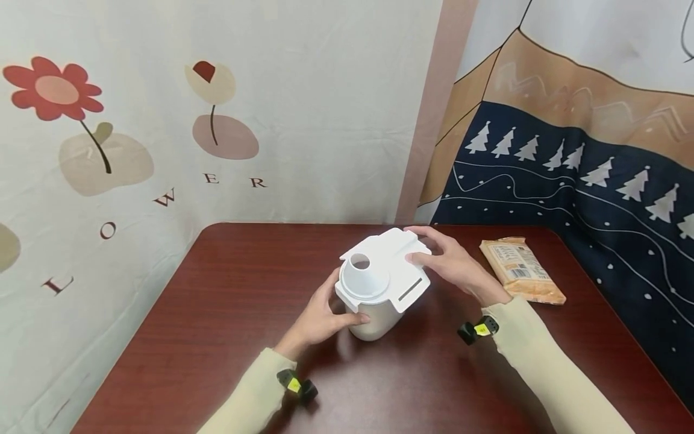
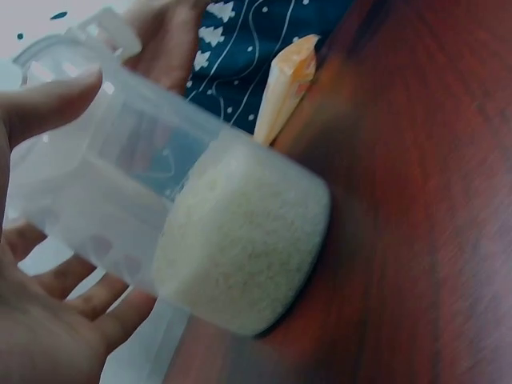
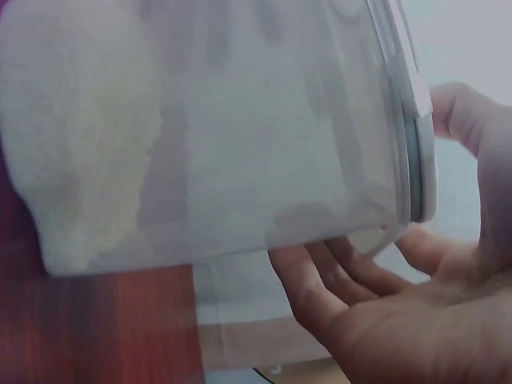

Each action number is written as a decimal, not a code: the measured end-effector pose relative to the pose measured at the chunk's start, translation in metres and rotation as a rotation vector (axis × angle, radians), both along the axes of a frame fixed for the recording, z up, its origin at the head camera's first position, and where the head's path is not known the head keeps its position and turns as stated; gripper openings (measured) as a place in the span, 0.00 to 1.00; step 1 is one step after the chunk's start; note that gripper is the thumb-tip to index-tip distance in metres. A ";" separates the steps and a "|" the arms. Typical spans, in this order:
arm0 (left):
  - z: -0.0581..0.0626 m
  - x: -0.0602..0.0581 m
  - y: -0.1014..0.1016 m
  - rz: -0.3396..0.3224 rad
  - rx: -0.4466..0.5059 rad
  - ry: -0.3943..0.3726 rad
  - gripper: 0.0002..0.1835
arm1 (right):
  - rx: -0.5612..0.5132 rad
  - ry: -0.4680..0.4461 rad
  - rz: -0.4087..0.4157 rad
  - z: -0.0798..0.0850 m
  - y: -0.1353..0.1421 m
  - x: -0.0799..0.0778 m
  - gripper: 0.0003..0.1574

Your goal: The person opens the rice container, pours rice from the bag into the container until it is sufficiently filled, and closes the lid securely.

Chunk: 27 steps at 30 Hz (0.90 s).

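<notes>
A translucent grain container (image 2: 120,184) with a white lid (image 1: 398,256) is between my two hands in the head view. Pale, rice-like grains (image 2: 248,240) fill its lower part, and a round spout with a dark hole (image 1: 360,261) rises from the lid. My left hand (image 1: 318,316) grips the container's near left side, its thumb across the front and the fingers round behind. On the far right, my right hand (image 1: 452,262) holds the lid end, thumb on top and fingers round the edge and under it, as the right wrist view (image 3: 416,312) shows.
An orange and white packet (image 1: 520,271) with a barcode lies on the dark red-brown table (image 1: 233,301) beyond my right wrist. Behind the table hang a pale flower-print cloth (image 1: 325,120) and a navy cloth with white trees (image 1: 542,181).
</notes>
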<state>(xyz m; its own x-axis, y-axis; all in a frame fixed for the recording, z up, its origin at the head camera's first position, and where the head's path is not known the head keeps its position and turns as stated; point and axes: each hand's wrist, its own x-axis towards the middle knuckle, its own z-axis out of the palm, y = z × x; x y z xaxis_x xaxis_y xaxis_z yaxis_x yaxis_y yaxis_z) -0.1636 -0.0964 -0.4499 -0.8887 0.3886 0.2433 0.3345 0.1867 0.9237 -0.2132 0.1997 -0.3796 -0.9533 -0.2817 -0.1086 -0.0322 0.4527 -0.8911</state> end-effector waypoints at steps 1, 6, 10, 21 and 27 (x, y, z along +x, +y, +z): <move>0.000 -0.002 -0.002 -0.014 -0.002 -0.007 0.49 | 0.003 -0.001 -0.022 0.000 -0.001 0.002 0.40; 0.002 -0.016 -0.010 -0.107 0.034 -0.055 0.51 | 0.007 0.013 -0.097 -0.001 -0.006 0.012 0.40; 0.003 -0.025 -0.013 -0.196 0.114 -0.122 0.52 | 0.013 0.016 -0.144 -0.001 -0.009 0.017 0.40; 0.002 -0.020 -0.014 -0.156 0.082 -0.046 0.51 | 0.097 0.025 -0.065 0.007 -0.002 0.010 0.43; 0.002 -0.010 -0.007 -0.054 0.087 -0.023 0.54 | 0.095 0.043 0.032 0.009 0.003 -0.001 0.42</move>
<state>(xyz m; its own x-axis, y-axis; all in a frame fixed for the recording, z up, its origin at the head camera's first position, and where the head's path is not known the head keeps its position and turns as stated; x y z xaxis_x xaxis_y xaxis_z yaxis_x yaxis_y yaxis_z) -0.1737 -0.1031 -0.4476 -0.8726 0.4147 0.2581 0.3207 0.0878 0.9431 -0.2147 0.2024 -0.3709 -0.9484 -0.3023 -0.0954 -0.0853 0.5332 -0.8416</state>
